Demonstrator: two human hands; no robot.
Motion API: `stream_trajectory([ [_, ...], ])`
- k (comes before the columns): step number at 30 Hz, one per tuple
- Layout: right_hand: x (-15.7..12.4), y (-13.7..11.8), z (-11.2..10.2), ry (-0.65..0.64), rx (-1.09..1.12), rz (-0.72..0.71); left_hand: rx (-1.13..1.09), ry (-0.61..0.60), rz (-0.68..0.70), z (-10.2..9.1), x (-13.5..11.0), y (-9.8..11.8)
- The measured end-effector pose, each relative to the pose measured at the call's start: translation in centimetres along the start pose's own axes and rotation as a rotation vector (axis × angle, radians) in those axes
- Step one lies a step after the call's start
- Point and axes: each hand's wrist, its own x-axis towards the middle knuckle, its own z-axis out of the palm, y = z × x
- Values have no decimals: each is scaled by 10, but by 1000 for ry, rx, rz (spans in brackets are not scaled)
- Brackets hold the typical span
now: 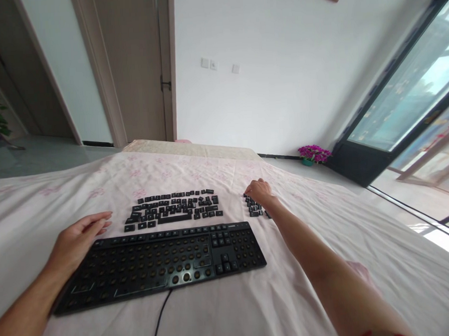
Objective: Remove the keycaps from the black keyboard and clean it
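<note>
A black keyboard point(165, 261) lies on a pale pink sheet point(254, 307), most of its keycaps removed so the round switch sockets show. Loose black keycaps point(176, 208) are laid out in rows just beyond it. A smaller group of keycaps point(254, 207) lies to the right. My right hand point(259, 191) reaches out over that small group, fingers curled down onto the caps; what they pinch is hidden. My left hand point(79, 238) rests by the keyboard's top left corner, fingers stretched out and holding nothing.
The keyboard's black cable point(159, 319) runs off toward me. Beyond the sheet's far edge stand a wooden door point(132, 67), a white wall and a pot of purple flowers point(314, 154) on the floor. A glass sliding door point(413, 103) fills the right side.
</note>
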Motion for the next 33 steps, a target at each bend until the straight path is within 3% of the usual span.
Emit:
stream_trajectory([
  [22,19,-2,2,-100,1,-65,50,-15,4,3,-3,9],
  [28,1,-11,-8,1,61,-133,29,-34,7,1,-3,7],
  [33,-44,-36,-29,180,182,-250,10,-43,14,0,-1,2],
])
